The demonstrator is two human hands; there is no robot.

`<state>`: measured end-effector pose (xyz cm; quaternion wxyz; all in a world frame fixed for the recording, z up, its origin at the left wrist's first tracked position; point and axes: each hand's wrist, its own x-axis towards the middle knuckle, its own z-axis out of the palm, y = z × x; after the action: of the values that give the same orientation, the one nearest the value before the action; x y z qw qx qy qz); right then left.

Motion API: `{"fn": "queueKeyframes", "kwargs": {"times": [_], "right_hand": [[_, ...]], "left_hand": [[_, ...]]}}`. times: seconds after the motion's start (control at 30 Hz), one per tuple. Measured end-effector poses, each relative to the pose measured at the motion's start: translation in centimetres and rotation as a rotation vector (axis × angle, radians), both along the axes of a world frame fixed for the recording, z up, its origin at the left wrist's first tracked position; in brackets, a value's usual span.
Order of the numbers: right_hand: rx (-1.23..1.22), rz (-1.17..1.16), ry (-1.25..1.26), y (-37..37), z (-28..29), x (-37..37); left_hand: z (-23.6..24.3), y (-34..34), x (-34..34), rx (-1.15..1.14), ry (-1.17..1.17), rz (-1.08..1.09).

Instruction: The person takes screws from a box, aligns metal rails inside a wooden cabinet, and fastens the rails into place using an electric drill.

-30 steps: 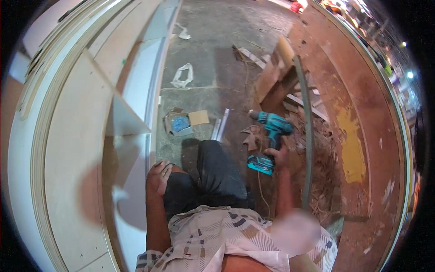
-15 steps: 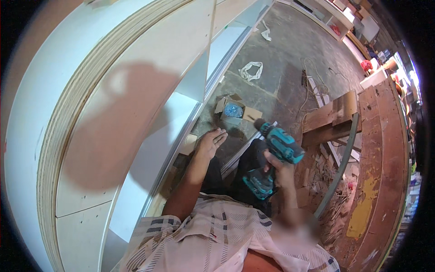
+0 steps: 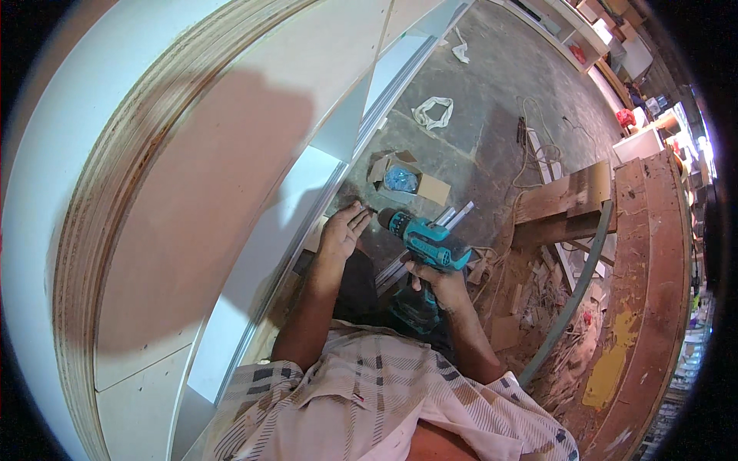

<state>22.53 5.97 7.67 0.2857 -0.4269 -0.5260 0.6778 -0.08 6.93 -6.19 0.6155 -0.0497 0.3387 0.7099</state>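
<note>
Drill [image 3: 423, 238], cordless, pistol-shaped, teal-and-black plastic, is over the person's lap, nose pointing left. Change vs. half a second ago: it has swung left, and its dark chuck [image 3: 390, 221] is now right beside the left hand's fingertips; before, the two were clearly apart. Means both hands now meet at one spot, the drill's nose. Right hand [image 3: 437, 281], bare, is wrapped around the grip, firm hold; finger on trigger can't be confirmed. Left hand [image 3: 343, 230], bare, has fingers nearly straight and close together; can't tell if it pinches anything small or touches the bit. Brown cardboard box [image 3: 435, 190] with blue plastic bag [image 3: 400, 180] inside sits on the floor just beyond. Silver metal rails [image 3: 459, 215] behind drill; pale wooden cabinet panel [image 3: 207, 192] at left.
</note>
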Motion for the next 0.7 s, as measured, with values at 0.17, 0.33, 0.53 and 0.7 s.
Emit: {"fn": "queueKeyframes", "kwargs": {"times": [0.17, 0.33, 0.53, 0.7], "right_hand": [[-0.051, 0.006, -0.013, 0.4, 0.2, -0.4], [-0.04, 0.022, -0.033, 0.5, -0.5, -0.4], [-0.066, 0.018, -0.031, 0.7, -0.9, -0.3], [-0.124, 0.004, -0.009, 1.0, -1.2, -0.1]], "left_hand": [[-0.3, 0.3, -0.3, 0.011, -0.001, -0.012], [-0.5, 0.4, -0.4, 0.048, 0.038, -0.065], [-1.1, 0.3, -0.2, 0.007, 0.174, -0.035], [-1.8, 0.8, -0.1, 0.01, 0.097, -0.079]]}}
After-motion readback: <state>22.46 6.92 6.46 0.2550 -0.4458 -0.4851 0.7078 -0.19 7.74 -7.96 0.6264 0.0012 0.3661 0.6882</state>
